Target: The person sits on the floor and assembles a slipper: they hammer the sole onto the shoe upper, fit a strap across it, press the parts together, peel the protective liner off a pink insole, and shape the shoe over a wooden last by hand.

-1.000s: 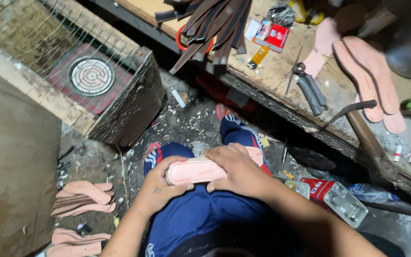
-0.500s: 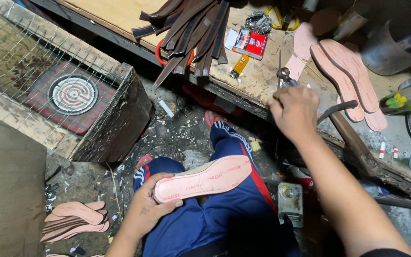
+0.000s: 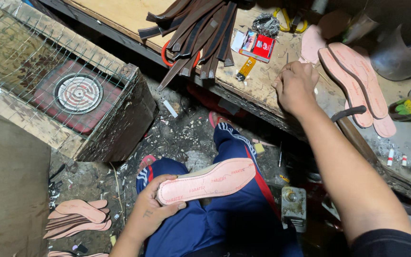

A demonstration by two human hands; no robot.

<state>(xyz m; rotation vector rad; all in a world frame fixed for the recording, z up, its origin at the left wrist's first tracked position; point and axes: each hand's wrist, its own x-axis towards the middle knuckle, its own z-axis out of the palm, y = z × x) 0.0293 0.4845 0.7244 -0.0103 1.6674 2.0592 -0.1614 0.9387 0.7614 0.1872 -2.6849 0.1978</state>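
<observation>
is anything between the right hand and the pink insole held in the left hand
Nothing solid. The right hand rests on the workbench; the left hand holds the pink insole over the lap. Only open air above the bench edge and blue-trousered knee lies between.

The left hand (image 3: pixel 154 209) sits low, close to the body above the lap, forearm coming up from the bottom edge. Its back faces the camera, the fingers curl inward and the thumb lies flat across the top, closed in a pinching grasp. The right hand (image 3: pixel 295 88) is stretched well forward and away from the left, arm almost straight, the forearm running back down to a dark sleeve at the shoulder. Its knuckles face up, fingers bunched downward in a loose fist.
</observation>
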